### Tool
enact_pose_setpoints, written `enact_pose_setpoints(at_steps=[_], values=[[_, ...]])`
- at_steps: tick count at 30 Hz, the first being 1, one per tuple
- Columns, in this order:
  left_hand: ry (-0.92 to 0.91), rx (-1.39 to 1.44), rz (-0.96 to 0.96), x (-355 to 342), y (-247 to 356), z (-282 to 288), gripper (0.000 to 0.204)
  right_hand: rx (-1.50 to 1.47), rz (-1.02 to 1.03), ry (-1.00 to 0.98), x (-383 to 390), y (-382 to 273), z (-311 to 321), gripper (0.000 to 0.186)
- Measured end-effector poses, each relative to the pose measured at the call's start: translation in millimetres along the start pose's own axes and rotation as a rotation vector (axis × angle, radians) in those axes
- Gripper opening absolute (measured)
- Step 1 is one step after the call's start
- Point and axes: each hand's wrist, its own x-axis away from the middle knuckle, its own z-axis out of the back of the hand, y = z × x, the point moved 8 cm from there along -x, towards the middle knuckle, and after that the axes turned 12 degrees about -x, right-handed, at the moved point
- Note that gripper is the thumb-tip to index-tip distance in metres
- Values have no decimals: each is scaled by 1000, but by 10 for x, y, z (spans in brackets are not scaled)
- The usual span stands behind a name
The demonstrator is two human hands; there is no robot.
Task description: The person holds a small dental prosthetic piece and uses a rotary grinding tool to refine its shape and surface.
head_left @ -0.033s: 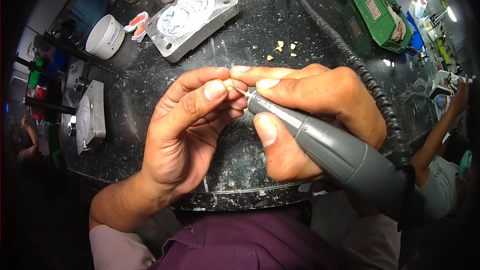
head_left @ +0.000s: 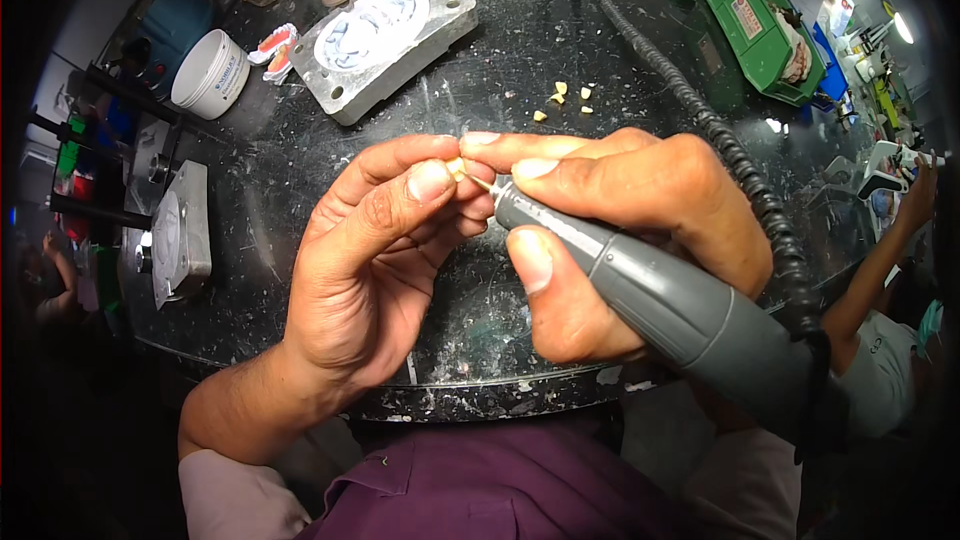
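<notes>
My left hand (head_left: 365,250) pinches a small yellowish piece (head_left: 458,167) between thumb (head_left: 428,182) and forefinger (head_left: 405,148) above a black table (head_left: 250,230); my right hand (head_left: 680,195) clasps a grey handpiece (head_left: 660,295), thin tip (head_left: 482,183) beside the piece, contact too small to tell.

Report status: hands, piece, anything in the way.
Left hand pinching yellowish piece. Right hand gripping handpiece, bit at piece. Cord beside right hand, clear of piece.

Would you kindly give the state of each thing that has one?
Left hand: closed on a small yellowish piece
Right hand: closed around the grey handpiece
Grey handpiece: pointed at the piece; running or off, unclear
Metal block: white-filled face up
Loose yellowish pieces: lying on the table
Nearer green bin: open-topped, holding items
Lamp: lit
</notes>
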Motion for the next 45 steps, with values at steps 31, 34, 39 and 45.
enact_pose_setpoints(at_steps=[31,34,39,45], values=[[84,111,-13,-3,-13,14,24,-49,-28,142,108,56,24,32],[101,95,-15,-2,-7,18,23,-112,-18,-1,65,88,-5,34],[85,93,-18,1,-1,11,22,-199,46,255,188,112,78,35],[79,85,-18,-3,9,9,21,-178,41,269,169,91,77,32]])
